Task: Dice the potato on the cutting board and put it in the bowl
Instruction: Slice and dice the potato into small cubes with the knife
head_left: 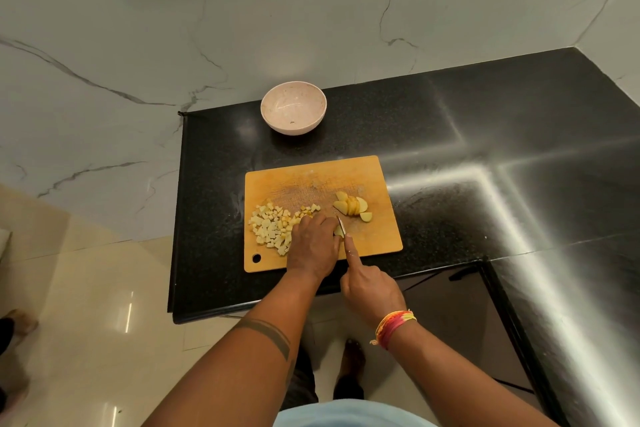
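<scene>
**Mid-dice: one piece under the knife, more slices waiting**

Head view: the left hand [313, 246] lies palm-down on the cutting board [304, 180], its fingers curled over a small piece of potato [338, 231] and pressing it to the wood. The right hand [367, 282] is wrapped around the handle of a knife [341, 226], with the forefinger stretched out along the back of the blade. The blade stands just beside the left fingertips, set on or into the held piece; how deep it has gone cannot be made out.

The potato is in three lots, all on the board. A heap of finished cubes [272, 229] lies at the left, touching the left hand. The held piece sits in the middle. A cluster of uncut slices [353, 206] rests near the right edge, apart from the blade.

The bowl [293, 111] stands on the black counter [450, 135] beyond the board, well apart from it, and looks empty apart from a speck or two.

The step in hand seems to be dicing, roughly half done, and nothing has gone into the bowl. The next cut calls for a straight downward press with the left fingertips tucked clear of the edge. After that, the slices at the right need bringing under the blade.
</scene>
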